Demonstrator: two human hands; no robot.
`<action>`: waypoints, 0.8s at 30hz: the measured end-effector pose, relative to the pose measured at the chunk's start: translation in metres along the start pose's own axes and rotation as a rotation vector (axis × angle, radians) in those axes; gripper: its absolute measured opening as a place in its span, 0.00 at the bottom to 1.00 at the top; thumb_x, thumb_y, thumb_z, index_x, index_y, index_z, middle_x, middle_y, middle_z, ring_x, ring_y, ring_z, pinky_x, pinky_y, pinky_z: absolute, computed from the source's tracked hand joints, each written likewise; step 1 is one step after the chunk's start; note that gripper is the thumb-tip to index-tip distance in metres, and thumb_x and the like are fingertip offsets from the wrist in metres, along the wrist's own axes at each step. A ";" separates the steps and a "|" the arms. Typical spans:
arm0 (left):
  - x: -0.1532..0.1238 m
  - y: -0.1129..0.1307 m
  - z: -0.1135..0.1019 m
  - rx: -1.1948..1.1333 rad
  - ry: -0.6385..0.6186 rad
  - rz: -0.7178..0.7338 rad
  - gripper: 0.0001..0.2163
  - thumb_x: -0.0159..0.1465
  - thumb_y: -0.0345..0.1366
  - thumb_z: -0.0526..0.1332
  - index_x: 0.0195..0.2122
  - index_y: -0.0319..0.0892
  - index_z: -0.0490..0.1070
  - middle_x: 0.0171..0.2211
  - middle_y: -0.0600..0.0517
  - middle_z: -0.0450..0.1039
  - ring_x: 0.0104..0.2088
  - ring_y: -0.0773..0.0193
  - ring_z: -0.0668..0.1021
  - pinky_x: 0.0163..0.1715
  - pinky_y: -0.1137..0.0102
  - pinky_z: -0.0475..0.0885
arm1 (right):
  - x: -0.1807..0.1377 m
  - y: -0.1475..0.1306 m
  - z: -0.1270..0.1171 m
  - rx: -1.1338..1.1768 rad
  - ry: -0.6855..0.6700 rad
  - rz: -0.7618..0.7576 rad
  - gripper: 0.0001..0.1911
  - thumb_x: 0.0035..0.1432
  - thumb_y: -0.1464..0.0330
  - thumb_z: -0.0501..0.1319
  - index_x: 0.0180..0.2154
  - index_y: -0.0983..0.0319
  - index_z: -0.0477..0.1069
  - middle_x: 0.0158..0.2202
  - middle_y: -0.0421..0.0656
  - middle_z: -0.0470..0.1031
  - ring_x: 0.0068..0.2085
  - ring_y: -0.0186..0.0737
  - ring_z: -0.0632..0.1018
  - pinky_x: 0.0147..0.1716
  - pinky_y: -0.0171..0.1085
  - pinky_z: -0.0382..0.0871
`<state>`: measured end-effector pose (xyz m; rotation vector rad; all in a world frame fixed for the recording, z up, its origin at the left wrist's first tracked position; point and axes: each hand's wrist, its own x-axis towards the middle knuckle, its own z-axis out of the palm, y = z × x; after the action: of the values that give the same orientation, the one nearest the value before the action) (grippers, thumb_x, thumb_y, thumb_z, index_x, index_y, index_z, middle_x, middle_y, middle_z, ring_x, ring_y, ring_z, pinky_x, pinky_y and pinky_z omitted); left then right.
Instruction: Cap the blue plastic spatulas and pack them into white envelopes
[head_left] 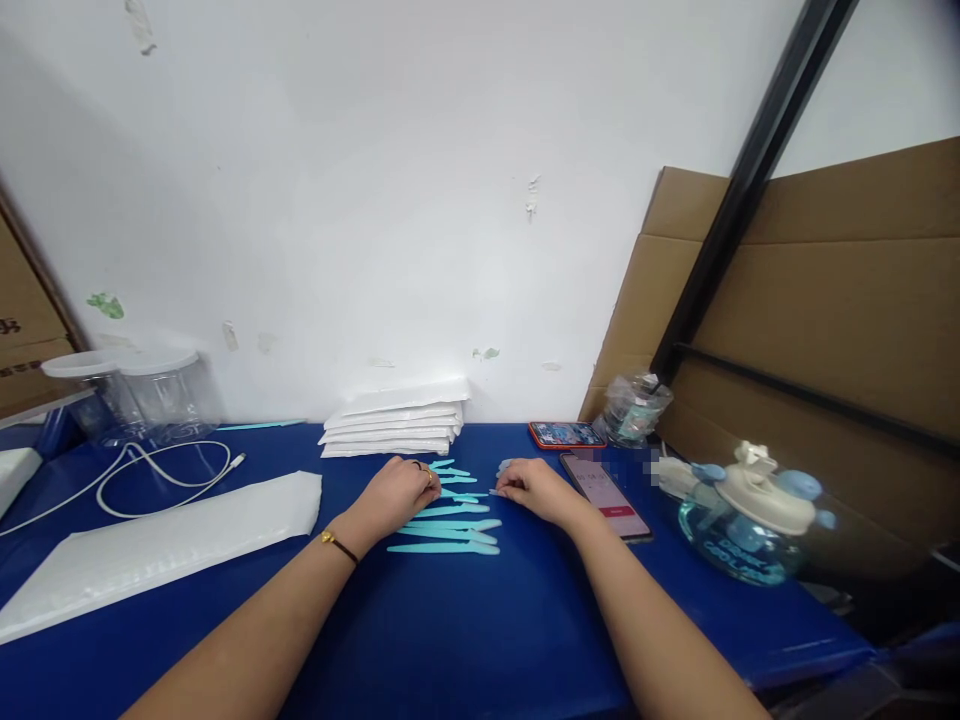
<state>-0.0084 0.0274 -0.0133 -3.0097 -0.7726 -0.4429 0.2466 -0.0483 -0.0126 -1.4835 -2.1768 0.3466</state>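
Several slim turquoise eyebrow razors (448,525) lie side by side in a row on the blue table, their wider ends toward the right. Over the left part of the row, my left hand (401,490) has its fingers closed on an eyebrow razor (466,497), whose handle they partly hide. Just right of the row, my right hand (534,488) is closed, with thumb and forefinger pinching a small translucent blade cap (493,492). More pale translucent caps (504,465) lie behind those fingers, partly covered.
Stacked white padded envelopes (394,420) stand by the wall; another envelope (165,545) lies left. A white cable (161,480) and clear jars (161,395) are behind it. Two phones, one red-cased (568,435) and one lit (607,498), and a bottle (750,520) are right.
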 end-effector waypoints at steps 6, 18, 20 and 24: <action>0.000 0.001 -0.002 -0.010 -0.011 -0.020 0.12 0.64 0.38 0.51 0.29 0.42 0.71 0.28 0.52 0.73 0.32 0.65 0.74 0.34 0.71 0.60 | 0.001 -0.002 0.001 -0.014 -0.010 -0.026 0.07 0.55 0.72 0.59 0.31 0.61 0.76 0.32 0.41 0.74 0.33 0.34 0.74 0.33 0.30 0.64; 0.001 0.003 -0.004 -0.077 -0.008 -0.074 0.11 0.65 0.35 0.49 0.40 0.46 0.72 0.36 0.52 0.73 0.38 0.64 0.73 0.38 0.71 0.62 | 0.000 -0.004 -0.006 0.008 0.097 0.028 0.08 0.56 0.71 0.57 0.33 0.61 0.76 0.34 0.42 0.75 0.35 0.36 0.74 0.36 0.32 0.65; -0.001 0.000 -0.006 -0.055 0.013 -0.093 0.13 0.65 0.34 0.49 0.44 0.48 0.71 0.40 0.52 0.72 0.40 0.63 0.72 0.40 0.71 0.63 | -0.005 0.007 -0.018 -0.057 0.166 0.129 0.09 0.55 0.73 0.56 0.33 0.61 0.75 0.34 0.43 0.75 0.35 0.37 0.74 0.36 0.33 0.65; -0.002 -0.003 -0.007 0.011 -0.002 -0.082 0.12 0.64 0.34 0.51 0.44 0.52 0.71 0.42 0.53 0.70 0.41 0.62 0.70 0.39 0.70 0.62 | -0.014 0.022 -0.029 -0.161 0.154 0.217 0.11 0.48 0.78 0.58 0.33 0.61 0.75 0.34 0.42 0.75 0.35 0.38 0.74 0.35 0.33 0.64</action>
<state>-0.0138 0.0288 -0.0078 -2.9769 -0.8978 -0.4360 0.2834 -0.0542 -0.0009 -1.7793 -1.9668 0.1245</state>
